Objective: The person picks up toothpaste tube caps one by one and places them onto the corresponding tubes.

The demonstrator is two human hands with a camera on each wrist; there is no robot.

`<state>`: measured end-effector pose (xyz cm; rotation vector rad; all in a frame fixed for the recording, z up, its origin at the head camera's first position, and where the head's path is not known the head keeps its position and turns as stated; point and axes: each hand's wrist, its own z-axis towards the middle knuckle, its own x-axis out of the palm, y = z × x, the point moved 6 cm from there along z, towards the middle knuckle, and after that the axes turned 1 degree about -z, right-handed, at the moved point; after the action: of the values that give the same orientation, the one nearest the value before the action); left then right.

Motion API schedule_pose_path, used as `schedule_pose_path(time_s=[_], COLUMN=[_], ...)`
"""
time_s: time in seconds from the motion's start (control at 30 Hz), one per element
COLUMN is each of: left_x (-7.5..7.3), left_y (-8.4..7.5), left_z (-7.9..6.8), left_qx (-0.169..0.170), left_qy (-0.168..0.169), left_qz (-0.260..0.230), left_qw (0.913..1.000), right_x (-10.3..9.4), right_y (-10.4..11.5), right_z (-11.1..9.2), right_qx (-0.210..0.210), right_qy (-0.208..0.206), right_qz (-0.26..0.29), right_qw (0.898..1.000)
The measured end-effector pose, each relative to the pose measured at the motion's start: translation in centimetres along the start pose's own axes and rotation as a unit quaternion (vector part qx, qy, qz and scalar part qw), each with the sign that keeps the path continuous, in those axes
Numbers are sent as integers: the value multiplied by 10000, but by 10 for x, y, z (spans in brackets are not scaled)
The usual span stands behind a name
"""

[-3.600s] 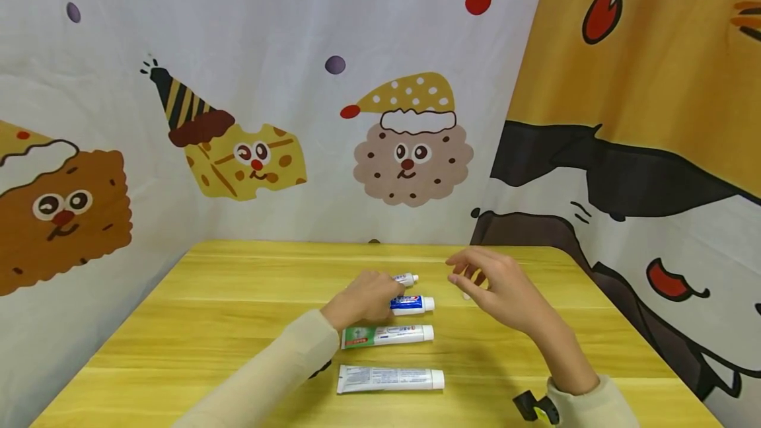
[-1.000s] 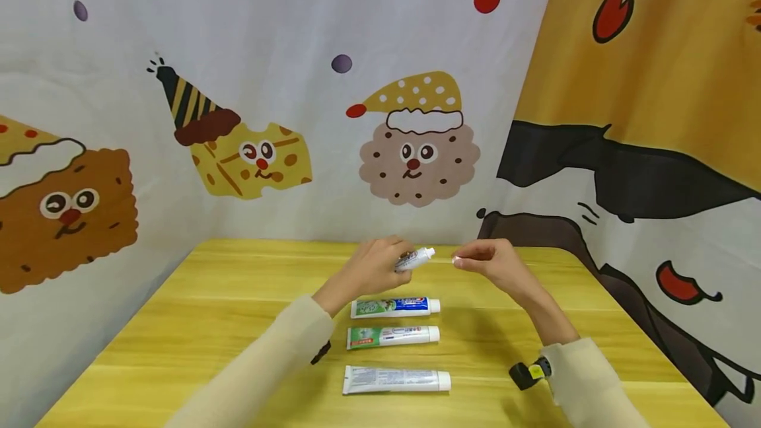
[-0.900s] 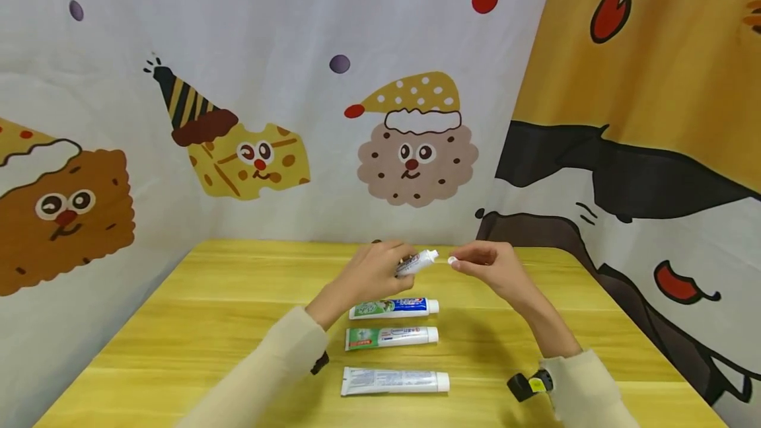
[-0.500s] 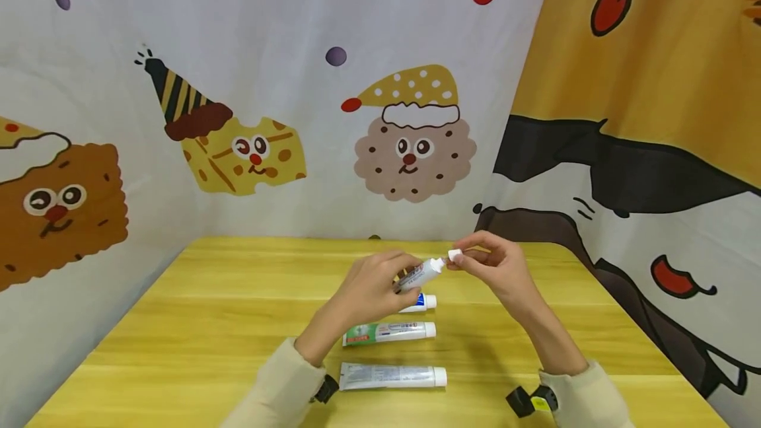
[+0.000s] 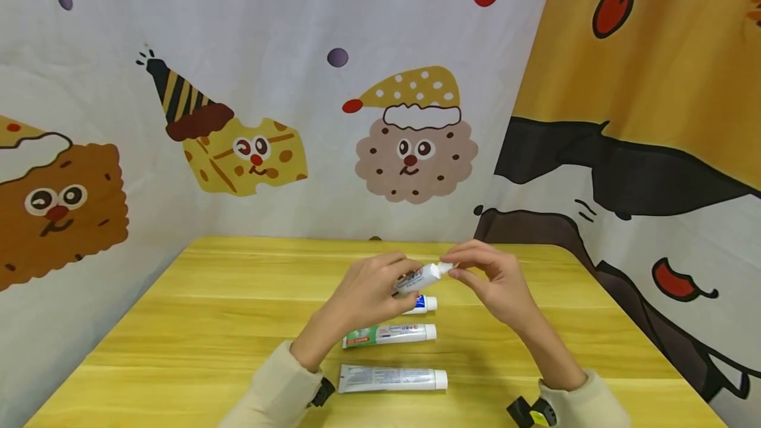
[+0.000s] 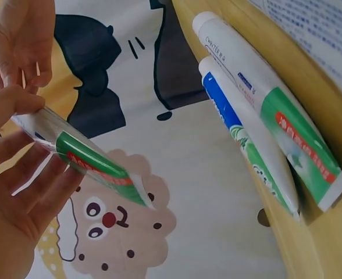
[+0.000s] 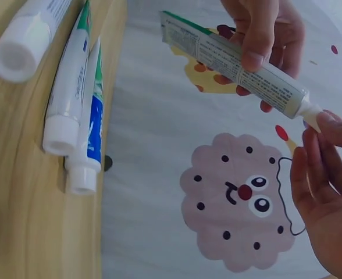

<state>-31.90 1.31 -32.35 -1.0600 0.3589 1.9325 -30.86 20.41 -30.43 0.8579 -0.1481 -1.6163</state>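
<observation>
My left hand (image 5: 370, 290) holds a small toothpaste tube (image 6: 89, 151) above the table, thumb on one side and fingers on the other. Green and red printing covers its flat end, and its nozzle end points right. At that end, my right hand (image 5: 496, 281) pinches a small white cap (image 5: 446, 268) between thumb and fingers. The cap meets the nozzle; how far it is seated cannot be told. Below lie a blue-and-green toothpaste tube (image 7: 95, 131), partly hidden by my left hand in the head view, and a white-and-green toothpaste tube (image 5: 389, 334).
Nearest me on the wooden table (image 5: 196, 335) lies a white printed tube (image 5: 392, 378), its cap to the right like the others. A curtain (image 5: 279, 216) with cartoon figures hangs behind the table's far edge. Wrist cameras sit at both sleeves.
My left hand has picked the small tube up from the table's far row. The right hand has brought the cap from apart to the nozzle. The other tubes have stayed put.
</observation>
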Motion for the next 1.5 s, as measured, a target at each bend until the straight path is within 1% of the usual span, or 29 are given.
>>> schedule_pose_path(time_s=[0.13, 0.27, 0.33, 0.43, 0.53, 0.6, 0.67, 0.73, 0.8, 0.9, 1.1, 1.33, 1.5], left_x=[-4, -8, -8, -8, -7, -6, -6, -5, -5, -5, -4, -4, -4], left_y=[-3, -8, -10, -13, -14, -14, -14, -14, -14, -14, -14, -14, -14], left_z=[-1, -1, -1, 0, -1, -1, -1, -2, -2, -2, -2, -2, -2], left_qx=[177, 372, 457, 559, 592, 574, 551, 531, 525, 523, 583, 576, 582], left_qy=[-65, -204, -267, -313, -296, -267, -245, -228, -212, -191, -194, -176, -163], left_qz=[284, 493, 551, 673, 801, 835, 848, 845, 854, 888, 961, 920, 954], left_qw=[9994, 9979, 9971, 9957, 9946, 9945, 9946, 9947, 9947, 9945, 9935, 9939, 9936], right_x=[-1, -3, -4, -4, -4, -5, -4, -4, -3, -2, 0, -1, -1], right_y=[3, 5, 7, 9, 8, 7, 8, 10, 14, 19, 21, 19, 18], right_z=[-1, -1, 0, 0, 0, -1, -2, -1, -1, 0, 2, 1, 1], right_qx=[142, 154, 86, -3, 136, 269, 300, 172, -70, -306, -486, -445, -497], right_qy=[-30, -110, -134, -70, 69, 194, 318, 428, 523, 590, 645, 607, 616], right_qz=[-653, -1060, -1253, -1595, -1884, -1937, -1881, -1752, -1662, -1561, -1530, -1629, -1798], right_qw=[9978, 9942, 9920, 9872, 9820, 9805, 9812, 9834, 9847, 9855, 9849, 9838, 9805])
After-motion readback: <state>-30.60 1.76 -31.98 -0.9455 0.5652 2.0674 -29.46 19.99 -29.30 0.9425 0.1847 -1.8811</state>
